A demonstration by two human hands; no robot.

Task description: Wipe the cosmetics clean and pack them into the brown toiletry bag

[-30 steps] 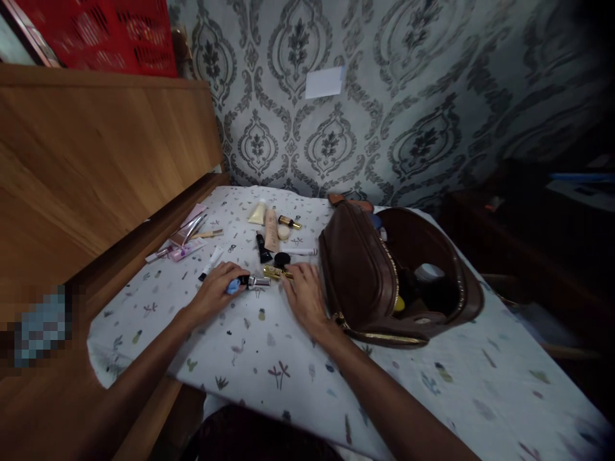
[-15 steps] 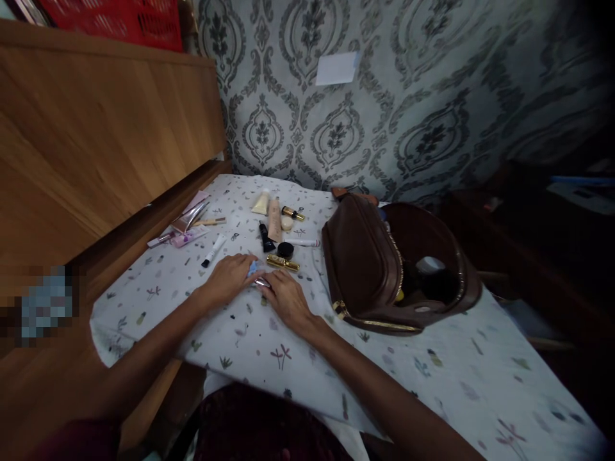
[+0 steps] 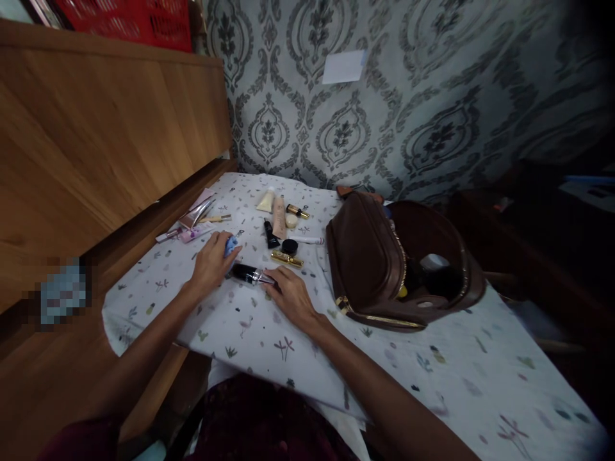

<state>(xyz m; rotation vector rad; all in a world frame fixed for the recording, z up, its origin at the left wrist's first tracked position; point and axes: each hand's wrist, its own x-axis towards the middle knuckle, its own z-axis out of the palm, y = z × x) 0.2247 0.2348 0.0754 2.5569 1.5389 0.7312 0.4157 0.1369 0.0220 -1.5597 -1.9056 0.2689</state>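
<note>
My right hand (image 3: 291,298) pinches the silvery end of a short black cylinder with a silver band (image 3: 247,274), which lies low over the tablecloth. It could be a cosmetic tube or a brush; I cannot tell. My left hand (image 3: 210,264) is curled around a small blue-and-white crumpled piece (image 3: 231,244), cloth or wrapper, just left of the cylinder. Beyond the hands lie a gold tube (image 3: 287,258), a round black jar (image 3: 289,246), a black squeeze tube (image 3: 270,234), a beige tube (image 3: 278,218) and a white pen-like tube (image 3: 306,240).
An open brown bag (image 3: 362,256) with gold zips stands to the right. Makeup brushes (image 3: 196,214) and pink items lie at the far left of the patterned tablecloth (image 3: 278,349). A wooden cabinet (image 3: 120,121) borders the left side; a wallpapered wall (image 3: 298,121) rises behind.
My hands have moved apart. The left has gone left with the blue piece, and the black cylinder now shows in my right hand. The view has shifted slightly.
</note>
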